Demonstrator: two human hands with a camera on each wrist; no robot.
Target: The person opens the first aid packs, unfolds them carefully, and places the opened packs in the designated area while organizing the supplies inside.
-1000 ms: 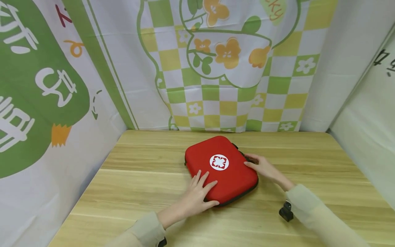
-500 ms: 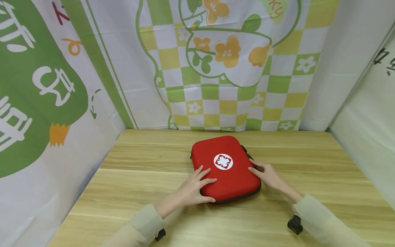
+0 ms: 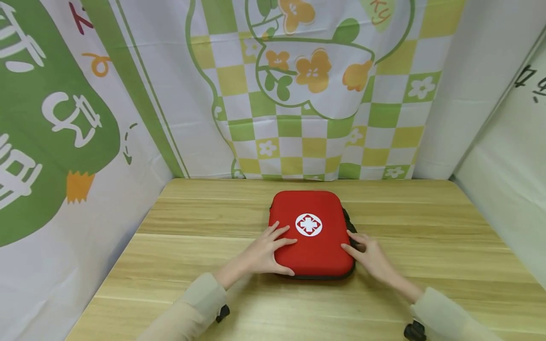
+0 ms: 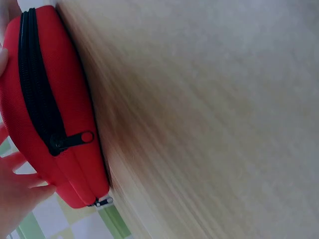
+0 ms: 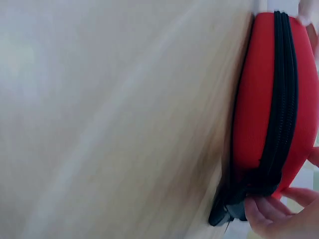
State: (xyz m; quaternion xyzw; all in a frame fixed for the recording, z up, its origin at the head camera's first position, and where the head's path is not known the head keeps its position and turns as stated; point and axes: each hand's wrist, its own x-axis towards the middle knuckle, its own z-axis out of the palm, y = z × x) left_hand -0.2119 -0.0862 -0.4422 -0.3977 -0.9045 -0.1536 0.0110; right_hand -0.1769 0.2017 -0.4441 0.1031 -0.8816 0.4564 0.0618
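Note:
A red zippered first-aid case (image 3: 317, 253) with a white round emblem lies flat on the wooden table, squared to its back edge. My left hand (image 3: 262, 251) rests on its left side, fingers straight and spread over the lid, thumb at the front corner. At the right side, the thumb and index finger of my right hand (image 3: 374, 259) touch the lid's edge. Other fingers of that hand curl against the black handle (image 3: 350, 221), as the right wrist view shows. A black zipper pull (image 4: 75, 141) hangs on the case's side in the left wrist view; the zipper looks closed.
The wooden table (image 3: 192, 227) extends on all sides of the case. Behind it hangs a checkered, flowered curtain (image 3: 290, 128). Printed cloth closes in the left and right sides. Black wrist devices (image 3: 414, 330) sit under the sleeve cuffs.
The case has turned from slanted to straight, its emblem now upright, and shifted slightly right. Both hands moved with it, the right one toward the front, keeping contact.

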